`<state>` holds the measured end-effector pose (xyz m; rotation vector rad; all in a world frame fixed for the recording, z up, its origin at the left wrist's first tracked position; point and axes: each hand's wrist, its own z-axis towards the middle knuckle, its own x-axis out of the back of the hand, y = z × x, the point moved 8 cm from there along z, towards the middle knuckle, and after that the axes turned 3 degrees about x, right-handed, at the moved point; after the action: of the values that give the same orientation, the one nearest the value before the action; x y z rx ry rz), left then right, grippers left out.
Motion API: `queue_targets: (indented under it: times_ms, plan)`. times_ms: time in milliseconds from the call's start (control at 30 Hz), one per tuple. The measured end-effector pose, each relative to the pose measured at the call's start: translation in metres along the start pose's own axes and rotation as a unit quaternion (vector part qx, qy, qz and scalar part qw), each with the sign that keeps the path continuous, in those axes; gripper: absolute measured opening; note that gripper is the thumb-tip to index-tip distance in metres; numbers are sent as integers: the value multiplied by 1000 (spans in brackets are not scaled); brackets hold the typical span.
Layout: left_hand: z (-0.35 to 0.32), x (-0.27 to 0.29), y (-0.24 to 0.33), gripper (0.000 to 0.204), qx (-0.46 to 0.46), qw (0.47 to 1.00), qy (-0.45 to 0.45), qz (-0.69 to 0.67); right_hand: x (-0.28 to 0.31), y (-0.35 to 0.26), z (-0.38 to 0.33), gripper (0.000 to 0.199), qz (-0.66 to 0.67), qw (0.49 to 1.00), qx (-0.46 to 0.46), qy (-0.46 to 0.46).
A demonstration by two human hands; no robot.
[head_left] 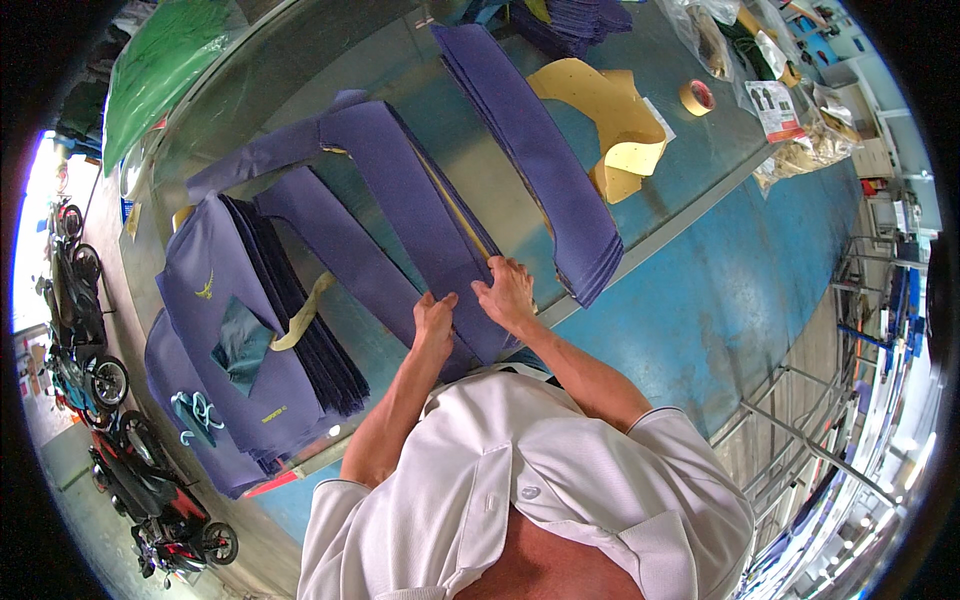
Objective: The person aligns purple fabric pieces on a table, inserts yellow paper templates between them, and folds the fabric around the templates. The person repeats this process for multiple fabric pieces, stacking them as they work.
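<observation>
A long stack of purple fabric strips [420, 210] runs across the metal-topped table [690, 180] toward me. My left hand [434, 322] rests on the near end of this stack, fingers curled over the cloth. My right hand [508, 292] presses on the stack's near right edge, where a yellow ruler-like strip [462, 212] shows under the top layer. A second long purple stack [540, 160] lies just to the right. At the left sits a thick pile of purple garment panels [250, 330] with a small yellow emblem.
Yellow paper patterns [610, 120] and a roll of tape [697, 97] lie at the back right, beside plastic bags [800, 140]. Scissors [195, 412] rest on the left pile. Green cloth [160, 70] hangs far left. Motorbikes [90, 370] stand on the floor at left.
</observation>
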<state>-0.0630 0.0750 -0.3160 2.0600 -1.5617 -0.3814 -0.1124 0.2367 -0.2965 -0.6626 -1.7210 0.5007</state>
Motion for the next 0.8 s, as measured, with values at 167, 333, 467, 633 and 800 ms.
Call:
queue_targets:
  times_ms: [167,333,467,633,800]
  plan:
    - [-2,-1,1,17,-12,1000,2,-15,-2,3,7,38,-9,999,-45,-23]
    - [2,0,2,18,-86,996,-9,-26,0,-2,9,37,-12,996,-69,-60]
    - [-7,6,10,20,-41,999,19,-14,-8,5,7,44,64,998,16,-18]
    - [-10,19,1,23,-19,986,-32,-162,11,-12,-21,51,205,972,-75,-90]
    - [11,17,-23,27,42,983,-24,-175,-12,-34,-37,42,128,989,20,-73]
